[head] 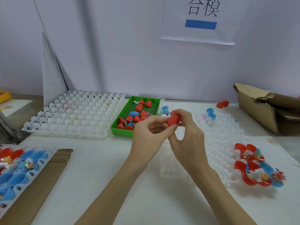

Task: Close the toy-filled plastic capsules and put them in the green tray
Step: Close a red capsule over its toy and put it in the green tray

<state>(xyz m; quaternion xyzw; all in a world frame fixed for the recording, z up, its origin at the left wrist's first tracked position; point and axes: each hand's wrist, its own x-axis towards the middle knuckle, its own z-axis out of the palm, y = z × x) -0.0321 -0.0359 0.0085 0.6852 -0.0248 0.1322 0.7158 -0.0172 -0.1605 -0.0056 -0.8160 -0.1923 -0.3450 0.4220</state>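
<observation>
Fingers (174, 125) of both hands clamped on one red capsule (174, 119), held in the air above the surface, just right of the green tray's near right corner. Capsule reads as whole (no seam gap visible), long axis tilted: upper end toward the far right, lower end toward the near left.

Right hand (188, 140): thumb and fingers wrap the capsule's upper/far side from the right. Left hand (149, 135): thumb + forefinger pinch the lower left end, other fingers curled below. Whether the halves are fully snapped can't tell; far side hidden by fingers.

Key relation: green tray (155, 101) lies to the left and slightly beyond the capsule, near. Left hand sits between capsule and tray, so left is the nearer hand for the drop. Judgement: closing squeeze at or near its end; next move is a short carry leftward over the tray wall.

Both forearms come up from the bottom edge, converging at the capsule; wrists roughly level.

Tray holds several red capsules and one blue. Open toy-filled capsules (258, 166) wait at right on a white bumpy sheet (219, 143); more at far left.
</observation>
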